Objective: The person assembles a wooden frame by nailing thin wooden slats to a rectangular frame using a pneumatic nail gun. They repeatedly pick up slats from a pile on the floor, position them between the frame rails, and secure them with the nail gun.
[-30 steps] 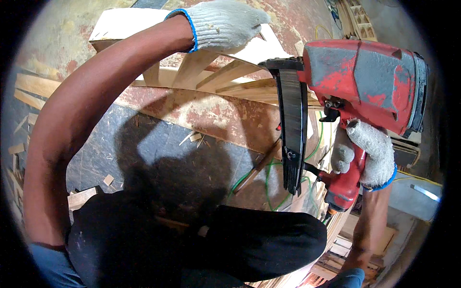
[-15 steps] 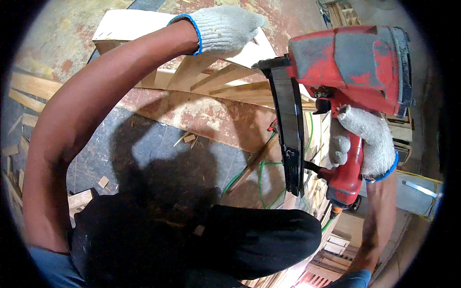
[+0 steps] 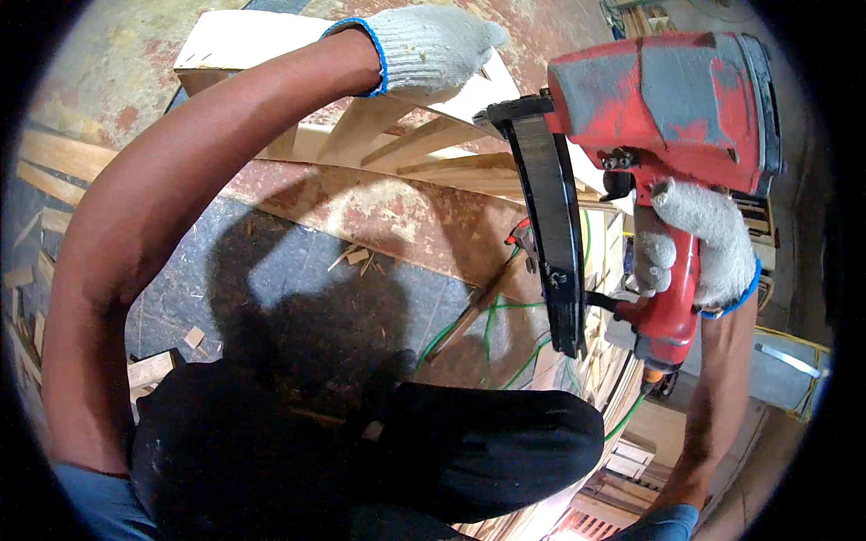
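My left hand [image 3: 433, 52], in a grey knit glove with a blue cuff, grips the top of a slatted wooden frame [image 3: 361, 135] at the far side. Its fingertips are mostly hidden. The frame has a pale flat top and angled slats beneath. My right hand [image 3: 704, 239], gloved the same way, is wrapped round the handle of a red and grey nail gun [image 3: 658, 108], held up at the right. The gun's long black magazine [image 3: 550, 234] points down toward me, and its nose [image 3: 510, 110] is close to the frame's right end.
A green air hose [image 3: 492, 334] winds over the dark floor mat [image 3: 180, 298] beside a long wooden stick with a red-ended tool [image 3: 519, 234]. Wood strips [image 3: 68, 158] lie at the left, with small offcuts [image 3: 356, 256] on the floor. Stacked wood [image 3: 622, 379] lies by my knee.
The nail gun has shifted slightly up and to the right with my right hand. My left hand has edged a little up and to the right, still on the frame.
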The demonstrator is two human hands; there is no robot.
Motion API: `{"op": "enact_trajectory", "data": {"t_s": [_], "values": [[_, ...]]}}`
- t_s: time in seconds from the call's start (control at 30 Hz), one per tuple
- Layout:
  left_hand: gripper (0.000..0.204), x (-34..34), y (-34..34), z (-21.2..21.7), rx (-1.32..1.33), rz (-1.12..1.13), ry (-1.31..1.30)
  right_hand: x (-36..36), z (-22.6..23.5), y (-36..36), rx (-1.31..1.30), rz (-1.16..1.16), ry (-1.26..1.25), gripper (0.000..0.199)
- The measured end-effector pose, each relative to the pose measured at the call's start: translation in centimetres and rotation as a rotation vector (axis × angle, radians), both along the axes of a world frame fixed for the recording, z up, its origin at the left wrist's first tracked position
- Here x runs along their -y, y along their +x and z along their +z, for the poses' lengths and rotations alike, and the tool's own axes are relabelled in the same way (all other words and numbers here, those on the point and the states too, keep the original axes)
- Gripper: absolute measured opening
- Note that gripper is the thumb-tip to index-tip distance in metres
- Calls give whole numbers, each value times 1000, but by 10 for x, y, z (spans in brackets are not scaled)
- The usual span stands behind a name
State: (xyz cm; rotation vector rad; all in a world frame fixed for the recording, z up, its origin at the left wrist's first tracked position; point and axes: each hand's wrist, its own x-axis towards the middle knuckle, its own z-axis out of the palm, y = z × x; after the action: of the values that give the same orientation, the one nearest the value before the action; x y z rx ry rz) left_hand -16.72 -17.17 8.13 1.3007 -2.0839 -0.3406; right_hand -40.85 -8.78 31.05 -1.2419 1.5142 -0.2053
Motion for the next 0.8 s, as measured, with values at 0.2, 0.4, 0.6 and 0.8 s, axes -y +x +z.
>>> {"op": "enact_trajectory", "data": {"t_s": [0.2,0.4,0.6,0.8], "values": [[43,-10,7,19,37,3,180,9,-8,-5,-41,42,2,25],[63,-18,11,34,78,-193,152,-29,-12,-46,29,-101,-160,22],[77,-30,-15,42,298,-212,60,-41,-27,-95,-37,-271,-158,25],[89,-38,-35,37,490,-113,36,-36,-58,-113,119,-204,-225,21]]}}
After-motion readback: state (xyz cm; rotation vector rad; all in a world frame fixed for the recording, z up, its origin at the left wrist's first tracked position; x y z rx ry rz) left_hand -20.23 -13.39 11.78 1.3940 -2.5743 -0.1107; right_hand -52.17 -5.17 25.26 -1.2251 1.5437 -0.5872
